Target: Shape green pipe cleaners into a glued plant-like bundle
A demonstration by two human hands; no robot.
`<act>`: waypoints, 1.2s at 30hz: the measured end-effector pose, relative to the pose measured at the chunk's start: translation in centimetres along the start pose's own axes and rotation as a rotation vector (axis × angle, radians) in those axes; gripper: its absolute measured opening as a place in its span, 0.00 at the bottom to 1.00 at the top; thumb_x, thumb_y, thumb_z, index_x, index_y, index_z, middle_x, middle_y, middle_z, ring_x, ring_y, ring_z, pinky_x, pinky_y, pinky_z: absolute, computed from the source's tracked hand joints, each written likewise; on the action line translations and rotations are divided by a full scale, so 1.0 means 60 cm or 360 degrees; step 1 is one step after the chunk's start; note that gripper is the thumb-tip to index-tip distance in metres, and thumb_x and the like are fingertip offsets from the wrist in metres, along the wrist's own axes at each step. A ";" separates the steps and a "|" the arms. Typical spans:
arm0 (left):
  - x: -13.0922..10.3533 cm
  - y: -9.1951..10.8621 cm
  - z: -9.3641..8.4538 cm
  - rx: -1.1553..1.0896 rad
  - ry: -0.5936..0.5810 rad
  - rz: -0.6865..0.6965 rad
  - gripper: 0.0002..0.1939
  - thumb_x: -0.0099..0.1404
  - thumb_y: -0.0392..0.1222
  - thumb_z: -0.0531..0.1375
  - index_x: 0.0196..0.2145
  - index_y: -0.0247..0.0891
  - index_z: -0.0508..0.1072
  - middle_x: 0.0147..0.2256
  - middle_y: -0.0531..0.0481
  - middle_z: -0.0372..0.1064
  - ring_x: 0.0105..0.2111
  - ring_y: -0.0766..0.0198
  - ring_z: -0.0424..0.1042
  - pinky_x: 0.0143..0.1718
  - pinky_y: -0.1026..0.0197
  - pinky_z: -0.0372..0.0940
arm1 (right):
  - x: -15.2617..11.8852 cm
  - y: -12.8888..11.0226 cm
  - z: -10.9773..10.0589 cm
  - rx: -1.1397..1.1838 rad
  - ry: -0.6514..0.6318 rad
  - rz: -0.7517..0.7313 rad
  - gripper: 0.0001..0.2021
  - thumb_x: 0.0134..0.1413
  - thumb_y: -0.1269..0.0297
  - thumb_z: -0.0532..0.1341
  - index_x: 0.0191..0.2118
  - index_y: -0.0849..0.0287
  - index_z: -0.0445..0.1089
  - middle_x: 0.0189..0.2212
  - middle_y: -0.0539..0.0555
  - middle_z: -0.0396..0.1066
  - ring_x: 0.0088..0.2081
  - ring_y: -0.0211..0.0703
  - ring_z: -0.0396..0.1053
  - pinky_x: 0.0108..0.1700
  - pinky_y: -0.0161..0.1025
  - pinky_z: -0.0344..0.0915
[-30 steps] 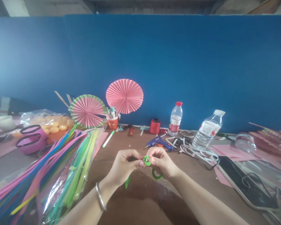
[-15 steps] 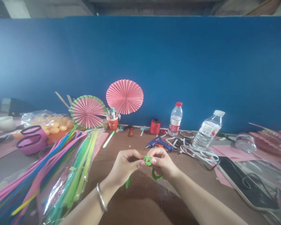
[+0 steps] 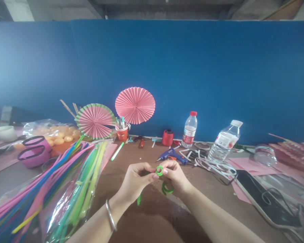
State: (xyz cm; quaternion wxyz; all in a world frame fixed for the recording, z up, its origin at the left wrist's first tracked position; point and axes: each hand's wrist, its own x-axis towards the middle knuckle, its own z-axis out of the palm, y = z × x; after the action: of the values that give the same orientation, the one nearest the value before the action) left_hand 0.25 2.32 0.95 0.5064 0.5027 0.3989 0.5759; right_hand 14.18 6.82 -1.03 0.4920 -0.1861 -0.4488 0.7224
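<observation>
Between my two hands, above the brown tabletop (image 3: 152, 216), is a small ring of green pipe cleaner (image 3: 159, 170). My left hand (image 3: 139, 177) pinches its left side with thumb and forefinger. The right side is pinched by my right hand (image 3: 174, 173). A curled green length (image 3: 167, 189) hangs below my right hand, and a short green end (image 3: 139, 199) shows beneath my left hand. Where these pieces join the ring is hidden by my fingers.
Colourful pipe cleaners (image 3: 88, 182) in clear plastic lie left. Beyond my hands are a blue glue gun (image 3: 172, 155), a white-green marker (image 3: 117, 151), a red spool (image 3: 168, 137) and a cup of pens (image 3: 122, 133). Two bottles (image 3: 189, 131) and a phone (image 3: 267, 199) are right.
The small green ring has turned slightly between my fingers. The curled green length below my right hand has swung a little to the left and changed its angle.
</observation>
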 end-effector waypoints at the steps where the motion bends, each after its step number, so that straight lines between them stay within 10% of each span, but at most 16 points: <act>1: 0.000 0.000 0.001 0.0011 0.0003 0.0006 0.08 0.45 0.36 0.67 0.20 0.34 0.71 0.18 0.56 0.65 0.19 0.72 0.62 0.21 0.69 0.57 | 0.000 0.000 0.001 -0.0001 -0.0004 -0.0015 0.10 0.29 0.60 0.70 0.19 0.60 0.73 0.17 0.49 0.69 0.17 0.30 0.58 0.19 0.30 0.54; 26: -0.003 0.007 -0.002 0.0248 -0.0119 0.0138 0.05 0.47 0.34 0.66 0.20 0.33 0.72 0.18 0.54 0.66 0.21 0.71 0.61 0.23 0.68 0.56 | 0.003 -0.001 -0.015 0.0084 -0.0202 0.0105 0.09 0.26 0.64 0.71 0.19 0.60 0.73 0.18 0.49 0.71 0.19 0.34 0.65 0.22 0.31 0.59; 36: 0.008 -0.005 -0.001 -0.0181 0.0065 -0.0077 0.09 0.47 0.40 0.66 0.21 0.34 0.70 0.16 0.58 0.62 0.15 0.76 0.53 0.17 0.70 0.47 | 0.005 -0.004 -0.007 0.0000 -0.0237 0.0024 0.12 0.35 0.61 0.69 0.27 0.61 0.69 0.16 0.44 0.62 0.14 0.25 0.50 0.17 0.26 0.46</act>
State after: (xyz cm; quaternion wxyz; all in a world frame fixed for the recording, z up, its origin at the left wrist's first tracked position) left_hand 0.26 2.87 0.75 0.5397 0.4514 0.3878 0.5954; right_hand 14.45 7.28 -1.02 0.4518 -0.1353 -0.4828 0.7379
